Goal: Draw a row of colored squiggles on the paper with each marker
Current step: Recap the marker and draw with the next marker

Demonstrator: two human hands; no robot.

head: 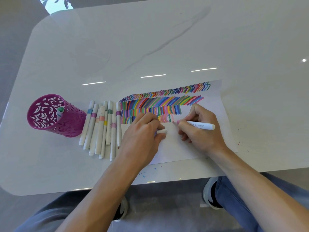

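Note:
A white sheet of paper (215, 104) lies on the table, covered at the top with several rows of coloured strokes and squiggles. My right hand (200, 128) grips a white marker (200, 125) with a pink tip, and the tip touches the paper just right of a green squiggle (169, 118) at the end of the lowest row. My left hand (143, 133) rests on the paper and holds a white marker cap (161, 131) between thumb and fingers.
Several capped white markers (102, 129) lie side by side left of the paper. Further left stands a magenta cut-out pen cup (66, 124) with one green-capped marker (60, 111) inside. Small ink specks dot the table near its front edge (150, 181).

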